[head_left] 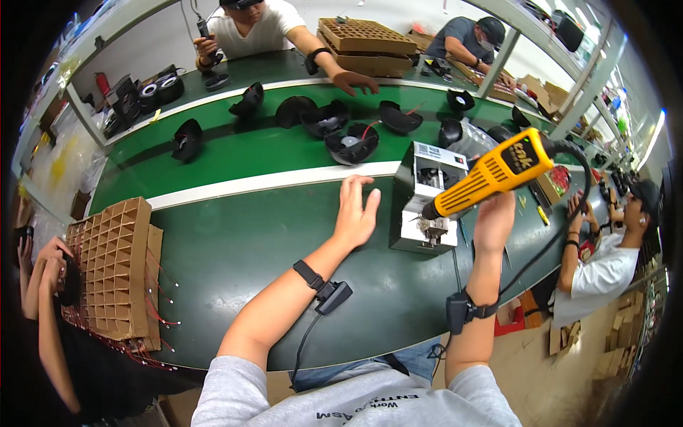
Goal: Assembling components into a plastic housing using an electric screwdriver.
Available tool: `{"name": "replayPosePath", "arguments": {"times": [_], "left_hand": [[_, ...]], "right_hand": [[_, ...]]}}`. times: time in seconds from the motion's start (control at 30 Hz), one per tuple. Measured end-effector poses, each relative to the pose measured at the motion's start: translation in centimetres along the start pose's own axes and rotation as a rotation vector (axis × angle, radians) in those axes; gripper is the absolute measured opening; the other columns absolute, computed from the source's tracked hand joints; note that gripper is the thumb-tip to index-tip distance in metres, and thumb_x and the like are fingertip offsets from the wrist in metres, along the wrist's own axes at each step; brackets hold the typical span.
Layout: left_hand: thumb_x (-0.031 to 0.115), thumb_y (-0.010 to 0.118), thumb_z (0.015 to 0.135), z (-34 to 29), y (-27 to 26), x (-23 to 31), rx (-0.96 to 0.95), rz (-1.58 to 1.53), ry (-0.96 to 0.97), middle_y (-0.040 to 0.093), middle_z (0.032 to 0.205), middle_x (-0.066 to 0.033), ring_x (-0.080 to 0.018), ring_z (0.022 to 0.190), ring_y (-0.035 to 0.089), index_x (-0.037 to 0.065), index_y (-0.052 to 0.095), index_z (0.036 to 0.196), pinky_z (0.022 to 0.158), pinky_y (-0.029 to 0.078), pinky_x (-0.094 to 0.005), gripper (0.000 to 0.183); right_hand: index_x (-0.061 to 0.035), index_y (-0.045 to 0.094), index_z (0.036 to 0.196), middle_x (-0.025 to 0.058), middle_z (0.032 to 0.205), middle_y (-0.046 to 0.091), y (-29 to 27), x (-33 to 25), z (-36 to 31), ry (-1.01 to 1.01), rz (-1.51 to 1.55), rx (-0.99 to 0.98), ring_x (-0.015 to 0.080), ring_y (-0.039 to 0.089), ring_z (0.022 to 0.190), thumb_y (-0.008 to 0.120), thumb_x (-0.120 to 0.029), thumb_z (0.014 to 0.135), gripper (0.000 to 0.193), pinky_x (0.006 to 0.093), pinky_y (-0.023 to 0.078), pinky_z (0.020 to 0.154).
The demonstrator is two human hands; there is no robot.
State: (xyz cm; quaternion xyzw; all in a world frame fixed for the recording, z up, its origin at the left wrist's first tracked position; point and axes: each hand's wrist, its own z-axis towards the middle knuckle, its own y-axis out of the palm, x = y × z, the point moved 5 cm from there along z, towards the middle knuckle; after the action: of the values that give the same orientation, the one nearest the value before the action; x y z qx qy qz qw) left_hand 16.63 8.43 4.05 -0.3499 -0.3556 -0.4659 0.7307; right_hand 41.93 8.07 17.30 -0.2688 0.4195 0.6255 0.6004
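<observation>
My right hand point(494, 220) is around a yellow and black electric screwdriver point(491, 174), with most of the fingers hidden behind its body. The tool lies at a slant, its tip down at the front of a white and black screw feeder point(423, 231). Left of that machine, my left hand point(356, 213) holds nothing, fingers stretched out and thumb apart, near the white strip at the bench's far side. Beyond that strip, a black rounded shell point(352, 146) with a red wire is on the green conveyor belt point(235, 160).
More black shells point(327, 117) are spread along the belt, where a co-worker's hand point(356, 82) reaches in. A cardboard divider tray point(110, 270) with red wires stands at the bench's left end. A black cable point(548, 245) runs from the screwdriver down past my right forearm. Other people sit around.
</observation>
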Motion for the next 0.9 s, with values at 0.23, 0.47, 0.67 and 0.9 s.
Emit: {"name": "replayPosePath", "arguments": {"times": [0.23, 0.47, 0.67, 0.9], "left_hand": [[0.027, 0.058, 0.103, 0.1, -0.8, 0.5, -0.021, 0.076, -0.003, 0.051, 0.124, -0.0197, -0.0391, 0.122, 0.051, 0.001, 0.057, 0.121, 0.108, 0.04, -0.0452, 0.032], [0.027, 0.062, 0.102, 0.3, -0.1, 1.3, -0.013, -0.011, 0.011, 0.052, 0.12, -0.0182, -0.0375, 0.118, 0.053, 0.001, 0.057, 0.119, 0.105, 0.044, -0.0435, 0.032], [0.028, 0.072, 0.092, 1.8, -4.3, 2.2, 0.11, 0.281, 0.142, 0.049, 0.121, -0.0188, -0.0368, 0.118, 0.052, 0.003, 0.059, 0.12, 0.104, 0.044, -0.0449, 0.04], [0.035, 0.087, 0.072, 9.8, -26.6, -6.0, 0.899, 0.971, -0.166, 0.036, 0.146, -0.0236, -0.0432, 0.136, 0.038, 0.005, 0.044, 0.136, 0.107, 0.036, -0.0588, 0.083]], "right_hand": [[0.0008, 0.04, 0.144, 0.0112, 0.093, 0.065, 7.0, -4.8, -1.7, 0.089, 0.257, -0.547, 0.0232, 0.064, 0.083, 0.076, -0.041, 0.093, 0.075, 0.0426, 0.054, 0.082], [-0.0005, 0.041, 0.122, 0.0047, 0.068, 0.054, 4.3, -6.5, -4.0, 0.136, 0.519, -0.623, 0.0166, 0.053, 0.054, 0.079, -0.024, 0.092, 0.054, 0.0319, 0.05, 0.052], [-0.0005, 0.044, 0.121, 0.005, 0.071, 0.055, 1.9, -3.0, -5.7, 0.24, 0.391, -0.578, 0.0149, 0.054, 0.058, 0.081, -0.026, 0.091, 0.055, 0.0305, 0.05, 0.056], [-0.0026, 0.043, 0.123, 0.0027, 0.068, 0.051, -0.8, -2.4, -7.5, 0.272, 0.354, -0.514, 0.0142, 0.05, 0.055, 0.08, -0.028, 0.091, 0.055, 0.0285, 0.045, 0.051]]}}
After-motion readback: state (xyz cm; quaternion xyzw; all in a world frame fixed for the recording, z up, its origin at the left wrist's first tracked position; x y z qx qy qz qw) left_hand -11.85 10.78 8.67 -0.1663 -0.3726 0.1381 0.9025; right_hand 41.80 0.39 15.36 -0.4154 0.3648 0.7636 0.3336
